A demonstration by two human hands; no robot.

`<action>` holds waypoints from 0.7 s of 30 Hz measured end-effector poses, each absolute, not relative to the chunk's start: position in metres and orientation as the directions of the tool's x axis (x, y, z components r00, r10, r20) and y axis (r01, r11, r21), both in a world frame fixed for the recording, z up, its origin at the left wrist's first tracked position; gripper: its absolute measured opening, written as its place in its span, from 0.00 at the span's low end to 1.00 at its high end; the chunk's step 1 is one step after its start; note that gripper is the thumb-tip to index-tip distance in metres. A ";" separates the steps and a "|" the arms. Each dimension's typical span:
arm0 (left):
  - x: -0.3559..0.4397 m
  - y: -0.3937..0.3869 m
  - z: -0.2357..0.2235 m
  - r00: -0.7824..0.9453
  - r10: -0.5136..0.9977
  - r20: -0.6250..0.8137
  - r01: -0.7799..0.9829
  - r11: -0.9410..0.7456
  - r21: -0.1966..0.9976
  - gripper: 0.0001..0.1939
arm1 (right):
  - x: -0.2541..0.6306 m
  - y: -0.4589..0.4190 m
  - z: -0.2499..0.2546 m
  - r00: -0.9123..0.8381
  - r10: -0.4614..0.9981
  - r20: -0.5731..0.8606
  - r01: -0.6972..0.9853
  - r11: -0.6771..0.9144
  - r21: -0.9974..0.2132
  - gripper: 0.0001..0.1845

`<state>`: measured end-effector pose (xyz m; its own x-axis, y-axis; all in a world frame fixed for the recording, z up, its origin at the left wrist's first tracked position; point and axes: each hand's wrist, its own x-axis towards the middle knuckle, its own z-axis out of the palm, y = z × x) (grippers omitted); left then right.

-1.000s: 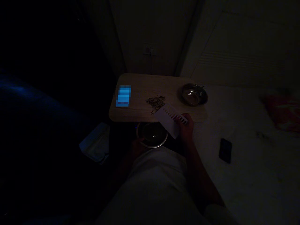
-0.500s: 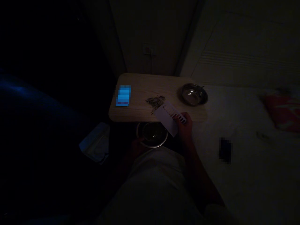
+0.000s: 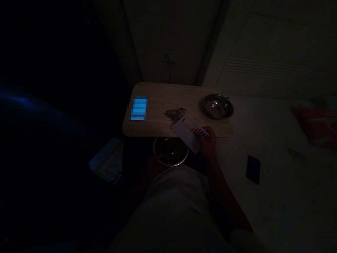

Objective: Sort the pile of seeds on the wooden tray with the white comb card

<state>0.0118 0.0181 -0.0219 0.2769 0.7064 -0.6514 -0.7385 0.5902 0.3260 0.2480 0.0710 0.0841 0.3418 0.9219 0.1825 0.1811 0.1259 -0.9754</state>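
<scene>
My right hand [image 3: 207, 140] grips a flat white card-like sheet [image 3: 187, 134] with a row of slots along one side. Its far edge lies at the near side of a loose pile of small dark and pale grains [image 3: 176, 114] on the wooden tabletop [image 3: 155, 92]. Below the table's front edge, my left hand [image 3: 156, 162] is closed on the rim of a metal bowl [image 3: 172, 164] held near my lap. The inside of that bowl is too dark to make out.
A second metal bowl [image 3: 218, 106] stands at the table's right end. A lit screen [image 3: 139, 108] lies on the left end. To the right, a dark phone [image 3: 253, 169] and a red bag-like thing [image 3: 316, 126] rest on a pale surface. A pale bag [image 3: 107, 160] is at lower left.
The white sheet has shifted very slightly left in my right hand, against the grains. My left hand and the bowl look unmoved.
</scene>
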 end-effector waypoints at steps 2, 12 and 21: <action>0.011 0.017 -0.023 0.284 0.715 -0.639 -0.741 0.586 0.327 0.13 | 0.248 0.072 0.084 0.340 0.919 0.198 0.193 0.137 -0.971 0.12; 0.011 0.016 -0.024 0.272 0.696 -0.665 -0.742 0.591 0.315 0.13 | 0.247 0.078 0.084 0.314 0.924 0.218 0.218 0.153 -0.964 0.13; 0.011 0.016 -0.029 0.315 0.726 -0.612 -0.735 0.594 0.327 0.16 | 0.248 0.080 0.084 0.299 0.929 0.218 0.206 0.160 -0.965 0.12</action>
